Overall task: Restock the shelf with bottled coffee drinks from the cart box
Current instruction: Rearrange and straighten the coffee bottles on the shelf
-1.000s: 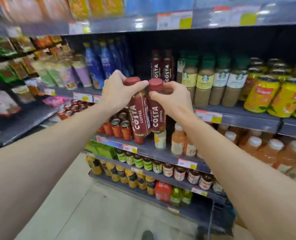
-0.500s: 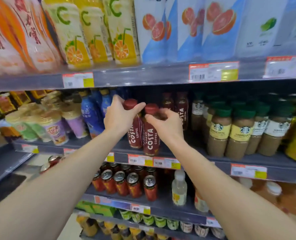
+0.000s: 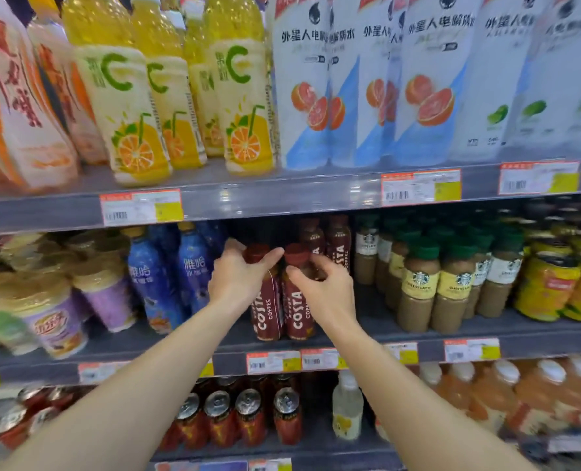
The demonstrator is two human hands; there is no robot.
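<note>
Both coffee bottles stand at the shelf (image 3: 367, 331) front. The left hand (image 3: 238, 280) wraps the left bottle (image 3: 267, 311) by its neck; the right hand (image 3: 329, 290) curls around the right bottle (image 3: 295, 311), likely steadying them upright in line.

Two bare forearms, no sleeves, left grip (image 3: 239, 278), right grip (image 3: 326, 287)

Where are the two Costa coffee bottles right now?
Both Costa bottles stand on the middle shelf, between the blue bottles and Starbucks bottles.
</note>
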